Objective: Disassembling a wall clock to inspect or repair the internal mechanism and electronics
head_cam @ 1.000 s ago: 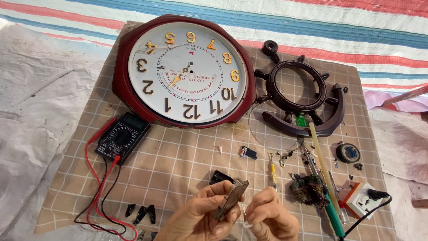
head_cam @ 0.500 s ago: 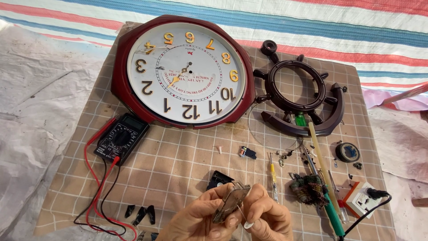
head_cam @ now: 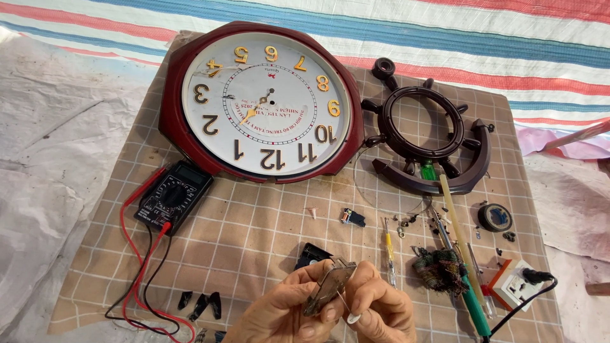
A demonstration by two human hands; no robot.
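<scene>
Hands meet at the bottom centre of the frame, and between them stands a small flat part [head_cam: 328,287], grey-brown and shiny like metal or plastic, tilted with its upper end toward the right. The left hand [head_cam: 279,312] has its fingers closed on the lower left side of this part. The right hand [head_cam: 375,305] pinches the right edge between thumb and fingers, and a thin wire with a small white piece hangs under it. I cannot tell what is on the hidden face of the part.

Just above the hands, on the checked brown cloth [head_cam: 254,228], lies a small black box [head_cam: 311,255]. Right of it lies a yellow screwdriver [head_cam: 389,254], and further right a dark tangled wad [head_cam: 438,267] and a green soldering iron [head_cam: 473,298]. A white socket [head_cam: 516,282] with a black plug is in the lower right.

In the upper middle of the frame lies a big wall clock [head_cam: 264,101] with dark red rim, white face and gold numbers. Right of it is a dark frame shaped like a ship wheel [head_cam: 429,136]. At the left sits a black meter [head_cam: 173,197] with red and black leads running to the lower left. Three small black caps [head_cam: 200,303] lie near the bottom left.
</scene>
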